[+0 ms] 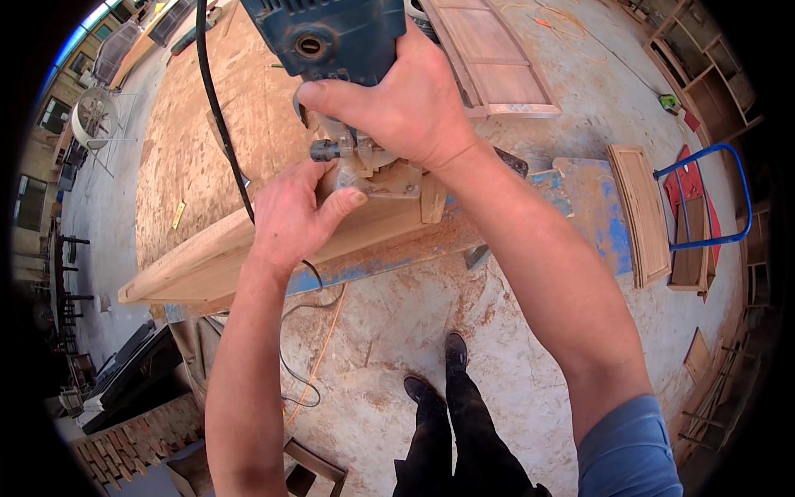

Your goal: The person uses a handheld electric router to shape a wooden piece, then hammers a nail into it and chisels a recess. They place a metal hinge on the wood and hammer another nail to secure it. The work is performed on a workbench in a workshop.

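A blue handheld router (335, 37) stands upright on the edge of a pale wooden piece (190, 269). My right hand (418, 108) is wrapped round the lower part of its motor, thumb across the front. My left hand (291, 214) is lower and to the left, gripping the router's base plate (393, 184). Its thumb lies along the plate's near edge, while the other fingertips are partly hidden behind the base. The cutter and its contact with the wood cannot be made out. A black cord (209, 87) hangs down beside my left hand.
Sawdust covers the board-topped workbench (190, 149), with a blue-stained plank (609, 211) at its right. Wooden panels (642, 215) and a blue-handled cart (749, 199) stand to the right. Another panelled piece (489, 54) lies at the back. A cable (310, 398) trails across the floor.
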### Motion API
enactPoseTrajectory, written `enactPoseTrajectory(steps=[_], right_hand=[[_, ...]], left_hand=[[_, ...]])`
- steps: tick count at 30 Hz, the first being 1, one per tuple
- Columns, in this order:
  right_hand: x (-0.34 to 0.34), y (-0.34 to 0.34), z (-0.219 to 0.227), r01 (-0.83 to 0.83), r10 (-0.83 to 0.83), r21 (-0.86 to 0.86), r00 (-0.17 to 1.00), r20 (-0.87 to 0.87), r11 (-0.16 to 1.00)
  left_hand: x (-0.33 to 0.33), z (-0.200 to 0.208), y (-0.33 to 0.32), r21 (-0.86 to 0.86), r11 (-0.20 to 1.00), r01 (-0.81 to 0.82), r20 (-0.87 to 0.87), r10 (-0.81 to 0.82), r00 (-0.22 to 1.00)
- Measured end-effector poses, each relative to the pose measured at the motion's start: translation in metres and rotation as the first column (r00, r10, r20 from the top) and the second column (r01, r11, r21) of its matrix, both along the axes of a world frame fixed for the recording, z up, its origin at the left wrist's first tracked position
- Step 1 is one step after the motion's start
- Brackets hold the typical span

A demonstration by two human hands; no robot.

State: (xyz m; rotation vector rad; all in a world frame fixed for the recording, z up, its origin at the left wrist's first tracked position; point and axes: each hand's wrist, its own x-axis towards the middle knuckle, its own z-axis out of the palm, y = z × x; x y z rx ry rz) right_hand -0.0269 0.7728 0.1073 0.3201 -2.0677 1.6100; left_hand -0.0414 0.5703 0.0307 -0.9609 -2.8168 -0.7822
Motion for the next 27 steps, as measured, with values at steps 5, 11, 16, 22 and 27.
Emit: enactPoseTrajectory(steps=[5, 11, 16, 22, 27], right_hand=[[-0.005, -0.001, -0.007, -0.005, 0.003, -0.039, 0.999, -0.04, 0.999], [-0.006, 0.0, -0.011, -0.015, 0.014, -0.004, 0.989, -0.147, 1.0], [-0.002, -0.009, -0.017, 0.125, -0.122, 0.03, 0.988, -0.094, 0.992], [0.003, -0.014, -0.014, 0.145, -0.144, 0.037, 0.989, -0.047, 0.989], [0.001, -0.015, -0.012, 0.148, -0.146, 0.044, 0.989, -0.037, 0.988]], left_hand=[[0.001, 0.0, 0.001, -0.015, 1.0, -0.016, -0.007, 0.016, 1.0], [0.003, 0.006, 0.003, -0.041, 0.999, -0.026, 0.024, 0.027, 0.999], [-0.004, 0.005, -0.007, -0.177, 0.984, 0.016, 0.053, -0.007, 0.999], [-0.003, 0.009, -0.008, -0.043, 0.997, 0.064, 0.167, -0.056, 0.984], [-0.003, 0.014, -0.008, -0.073, 0.995, 0.072, 0.168, -0.059, 0.984]])
